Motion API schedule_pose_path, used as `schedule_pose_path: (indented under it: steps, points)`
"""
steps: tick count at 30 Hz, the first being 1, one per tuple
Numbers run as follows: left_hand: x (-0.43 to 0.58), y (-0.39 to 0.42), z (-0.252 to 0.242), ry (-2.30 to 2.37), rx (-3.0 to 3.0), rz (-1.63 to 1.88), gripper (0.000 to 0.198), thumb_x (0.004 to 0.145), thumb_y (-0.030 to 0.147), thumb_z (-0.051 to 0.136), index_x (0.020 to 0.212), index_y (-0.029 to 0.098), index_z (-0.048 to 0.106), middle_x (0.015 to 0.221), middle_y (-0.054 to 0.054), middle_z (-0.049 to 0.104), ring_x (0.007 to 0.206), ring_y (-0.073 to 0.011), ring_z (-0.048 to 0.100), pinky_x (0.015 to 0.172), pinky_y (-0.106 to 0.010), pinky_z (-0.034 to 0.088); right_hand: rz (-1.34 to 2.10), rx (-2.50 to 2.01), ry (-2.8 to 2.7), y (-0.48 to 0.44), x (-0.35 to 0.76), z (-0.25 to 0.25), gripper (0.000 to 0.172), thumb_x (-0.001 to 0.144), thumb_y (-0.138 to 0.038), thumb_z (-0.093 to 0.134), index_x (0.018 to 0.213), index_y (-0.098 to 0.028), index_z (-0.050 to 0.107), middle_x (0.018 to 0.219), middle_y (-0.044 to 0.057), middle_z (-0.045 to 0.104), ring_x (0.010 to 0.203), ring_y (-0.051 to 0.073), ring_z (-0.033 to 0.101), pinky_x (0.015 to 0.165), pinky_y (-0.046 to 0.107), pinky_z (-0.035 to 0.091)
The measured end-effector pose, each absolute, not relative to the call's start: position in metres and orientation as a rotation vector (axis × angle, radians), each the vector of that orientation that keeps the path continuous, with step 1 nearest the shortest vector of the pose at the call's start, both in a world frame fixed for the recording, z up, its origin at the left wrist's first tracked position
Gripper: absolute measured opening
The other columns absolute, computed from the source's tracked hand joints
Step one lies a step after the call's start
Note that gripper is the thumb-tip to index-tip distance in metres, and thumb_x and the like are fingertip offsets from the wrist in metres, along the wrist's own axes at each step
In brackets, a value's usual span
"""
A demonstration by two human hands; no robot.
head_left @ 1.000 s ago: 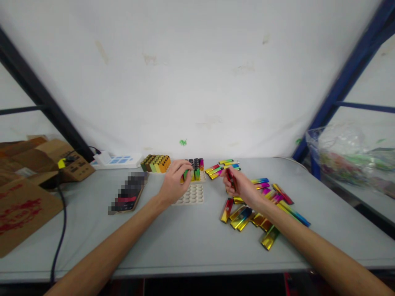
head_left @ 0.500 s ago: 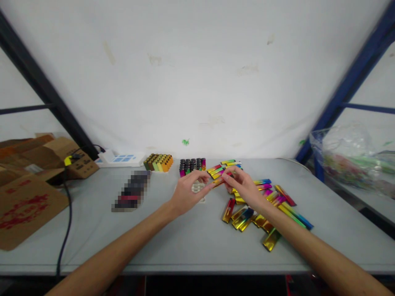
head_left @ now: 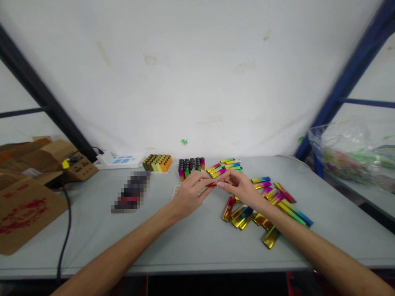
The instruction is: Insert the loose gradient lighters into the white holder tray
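My left hand (head_left: 191, 192) and my right hand (head_left: 239, 187) meet over the grey table (head_left: 185, 234), both pinching a small red shiny stick (head_left: 211, 184) between their fingertips. Under my left hand lies a white tray with round holes (head_left: 176, 190), mostly hidden. At its far end stand several dark-capped coloured sticks (head_left: 191, 166). A heap of shiny rainbow-coloured sticks (head_left: 265, 205) lies to the right of my right hand, and a few more (head_left: 224, 167) lie just beyond the hands.
A block of yellow and orange sticks (head_left: 156, 163) stands at the back, beside a white power strip (head_left: 119, 160). A phone (head_left: 132, 192) lies left of centre. Cardboard boxes (head_left: 27, 193) and a black cable (head_left: 63, 230) sit at left. A plastic bag (head_left: 354, 154) rests at right.
My left hand left the standing sticks on the tray and came right to meet my right hand. Both now pinch the red stick, which my right hand alone held before.
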State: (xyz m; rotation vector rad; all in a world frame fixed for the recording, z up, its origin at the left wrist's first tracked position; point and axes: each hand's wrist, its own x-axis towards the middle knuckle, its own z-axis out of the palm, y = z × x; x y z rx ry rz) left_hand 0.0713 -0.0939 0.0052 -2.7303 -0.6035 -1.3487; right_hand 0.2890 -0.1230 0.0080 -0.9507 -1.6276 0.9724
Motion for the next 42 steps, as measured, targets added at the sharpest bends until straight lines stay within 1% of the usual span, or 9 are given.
schedule_pose_path:
  steps: [3,7,12,18,22,25,31,38,42]
  points:
    - [0.066,-0.09,0.012,-0.762,-2.677,-1.394,0.016,0.097,0.02,0.062,0.112,0.021,0.068,0.104,-0.009,0.07,0.099,-0.0211,0.066,0.09,-0.038,0.057,1.005,-0.948,-1.562,-0.122,0.294,0.015,0.038,0.09,-0.059,0.066,0.098,-0.022,0.062,0.069,-0.004,0.046,0.06,0.013,0.039,0.054,0.027,0.03]
    - [0.056,-0.076,0.025,-0.986,-2.658,-1.529,0.025,0.099,0.021,0.058,0.123,0.022,0.064,0.115,-0.008,0.07,0.107,-0.021,0.067,0.097,-0.038,0.055,0.874,-1.049,-1.522,-0.12,0.302,0.018,0.042,0.094,-0.063,0.056,0.093,-0.022,0.06,0.066,-0.004,0.042,0.059,0.013,0.037,0.054,0.027,0.031]
    - [0.053,-0.05,0.039,-1.203,-2.742,-1.729,0.027,0.095,0.025,0.064,0.121,0.022,0.058,0.106,-0.005,0.073,0.094,-0.0191,0.073,0.09,-0.035,0.058,0.766,-1.122,-1.601,-0.119,0.304,0.015,0.041,0.096,-0.061,0.053,0.086,-0.022,0.061,0.065,-0.004,0.041,0.058,0.014,0.036,0.053,0.027,0.028]
    - [0.067,-0.015,0.056,-1.159,-3.019,-1.7,0.062,0.087,0.025,0.071,0.143,0.028,0.044,0.111,-0.006,0.068,0.079,-0.015,0.074,0.076,-0.03,0.065,0.598,-1.151,-1.77,-0.124,0.3,0.018,0.037,0.101,-0.053,0.049,0.088,-0.022,0.066,0.066,-0.002,0.053,0.06,0.015,0.044,0.058,0.028,0.03]
    - [0.077,0.001,0.054,-1.159,-3.081,-1.492,0.034,0.089,0.03,0.069,0.12,0.02,0.063,0.102,-0.006,0.072,0.085,-0.0188,0.075,0.082,-0.035,0.064,0.518,-1.162,-1.851,-0.125,0.299,0.018,0.035,0.102,-0.046,0.049,0.086,-0.022,0.068,0.059,-0.002,0.051,0.055,0.015,0.044,0.058,0.028,0.028]
    - [0.078,0.008,0.05,-1.115,-3.055,-1.229,0.024,0.088,0.029,0.07,0.11,0.02,0.065,0.095,-0.004,0.076,0.091,-0.0208,0.074,0.09,-0.037,0.059,0.498,-1.124,-1.902,-0.125,0.297,0.016,0.031,0.102,-0.042,0.051,0.085,-0.023,0.068,0.056,-0.003,0.049,0.053,0.015,0.042,0.058,0.028,0.027]
    - [0.074,0.019,0.051,-0.971,-3.015,-0.764,0.009,0.086,0.024,0.07,0.092,0.02,0.066,0.092,-0.004,0.075,0.088,-0.0217,0.07,0.083,-0.034,0.052,0.414,-1.109,-1.962,-0.124,0.296,0.011,0.025,0.1,-0.037,0.054,0.082,-0.023,0.064,0.059,-0.002,0.051,0.054,0.015,0.043,0.06,0.028,0.025]
    - [0.084,0.027,0.062,-0.95,-2.938,-0.505,0.007,0.077,0.017,0.073,0.074,0.019,0.068,0.075,-0.003,0.071,0.077,-0.0216,0.065,0.073,-0.03,0.047,0.236,-1.134,-2.077,-0.12,0.3,0.006,0.024,0.102,-0.034,0.051,0.086,-0.022,0.065,0.06,-0.001,0.052,0.056,0.015,0.045,0.06,0.028,0.026]
    - [0.093,0.026,0.077,-0.93,-2.946,-0.364,0.011,0.075,0.008,0.068,0.073,0.018,0.073,0.072,-0.005,0.072,0.072,-0.0209,0.065,0.072,-0.03,0.047,0.196,-1.135,-2.129,-0.12,0.301,0.005,0.027,0.104,-0.036,0.048,0.087,-0.022,0.065,0.062,0.0,0.054,0.057,0.016,0.048,0.06,0.028,0.027]
